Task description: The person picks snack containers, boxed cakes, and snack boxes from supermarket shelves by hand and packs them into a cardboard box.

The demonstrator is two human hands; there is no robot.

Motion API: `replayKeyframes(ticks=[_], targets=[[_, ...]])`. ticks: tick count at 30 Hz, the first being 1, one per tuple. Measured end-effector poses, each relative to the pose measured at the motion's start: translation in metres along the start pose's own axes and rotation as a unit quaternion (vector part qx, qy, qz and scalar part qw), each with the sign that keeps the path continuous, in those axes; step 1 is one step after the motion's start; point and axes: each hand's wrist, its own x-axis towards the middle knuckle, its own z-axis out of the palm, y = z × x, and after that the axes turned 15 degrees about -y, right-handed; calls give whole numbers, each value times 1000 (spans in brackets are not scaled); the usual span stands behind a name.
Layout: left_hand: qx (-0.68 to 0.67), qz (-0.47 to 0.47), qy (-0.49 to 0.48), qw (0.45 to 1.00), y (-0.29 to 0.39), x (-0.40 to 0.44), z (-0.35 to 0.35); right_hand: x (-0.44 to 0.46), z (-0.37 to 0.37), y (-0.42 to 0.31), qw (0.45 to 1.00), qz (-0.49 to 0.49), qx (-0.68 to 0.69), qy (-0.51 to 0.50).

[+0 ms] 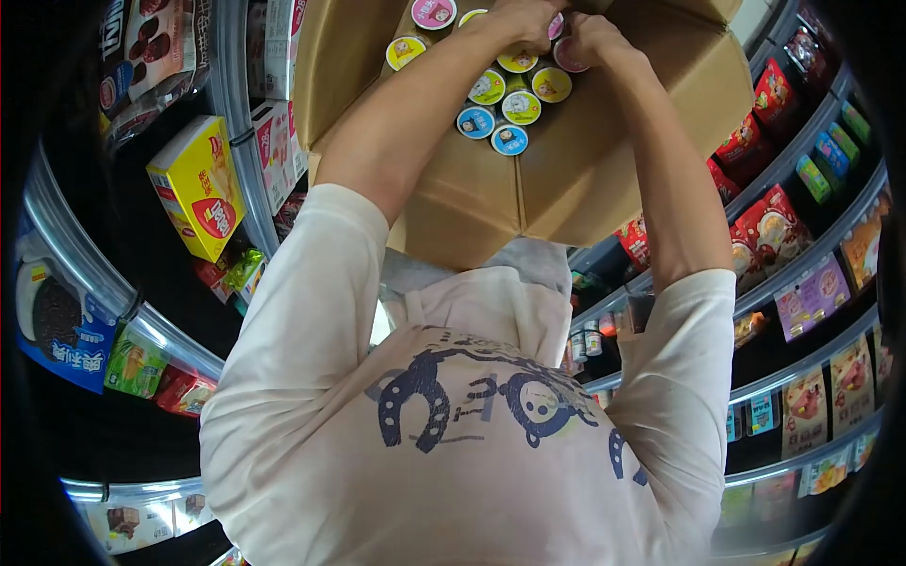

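Observation:
An open cardboard box [472, 212] fills the top middle of the view, with several round-lidded containers inside. Their lids are pink, yellow, green and blue; a blue one [510, 140] lies nearest to me. Both my arms reach over the box. My left hand [530, 21] is bent at the top edge beside a small pink lid, its fingertips partly hidden. My right hand [596, 40] has its fingers curled at a pink-lidded container [570, 54]. The two hands are close together. What my left fingers hold cannot be made out.
Curved shelves with packaged snacks stand on both sides. On the left are a yellow box [200, 189] and a blue bag [61, 325]. Red packets [769, 236] and a purple pack [812, 297] are on the right shelves [802, 377].

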Motion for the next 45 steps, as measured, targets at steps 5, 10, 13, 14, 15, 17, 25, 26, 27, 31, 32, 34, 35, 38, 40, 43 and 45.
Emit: replayKeyframes(ticks=[5, 10, 13, 14, 15, 17, 25, 26, 27, 31, 32, 34, 35, 38, 40, 43, 45], targets=[[-3, -3, -5, 1000, 3, -6, -5, 12, 4, 4, 1000, 18, 0, -8], [1, 7, -26, 1000, -2, -2, -12, 1, -2, -2, 1000, 26, 2, -8], [10, 21, -31, 999, -4, -5, -11, -11, -5, -5, 1000, 23, -3, -9], [9, 21, -41, 999, -3, -6, -14, -10, -3, -3, 1000, 10, -6, 7], [9, 21, -50, 998, -1, -7, -16, -9, -1, 0, 1000, -3, -9, 23], [19, 23, -46, 998, -7, 0, -8, 18, 11, 19, 999, -17, -39, 25], [45, 8, -40, 998, -9, 5, -1, 9, -2, 11, 997, 32, 8, 74], [40, 8, -46, 998, -6, 1, -5, -13, -14, 2, 994, 45, -2, 96], [35, 7, -52, 998, -2, -2, -9, -31, -23, -3, 991, 58, -12, 117], [40, 4, -57, 998, 0, 2, -13, -74, -43, -8, 978, 64, 60, 189], [54, 4, -25, 998, -12, 19, 2, -87, -43, -8, 964, 20, 89, 251], [69, 11, -16, 997, 1, 16, -5, -109, -42, -4, 915, -66, 143, 372], [70, 16, -40, 997, 19, 1, -21, -122, -40, -2, 894, -109, 166, 401], [101, 24, -43, 994, 36, -4, -26, -170, -25, 2, 839, -187, 247, 447], [111, 17, -69, 991, 44, 0, -26, -202, -11, 3, 826, -180, 319, 428], [100, -1, -144, 985, 58, 3, -34, -219, 29, 18, 807, -188, 331, 453], [99, -2, -149, 984, 64, -2, -36, -222, 55, 29, 780, -189, 344, 487]])
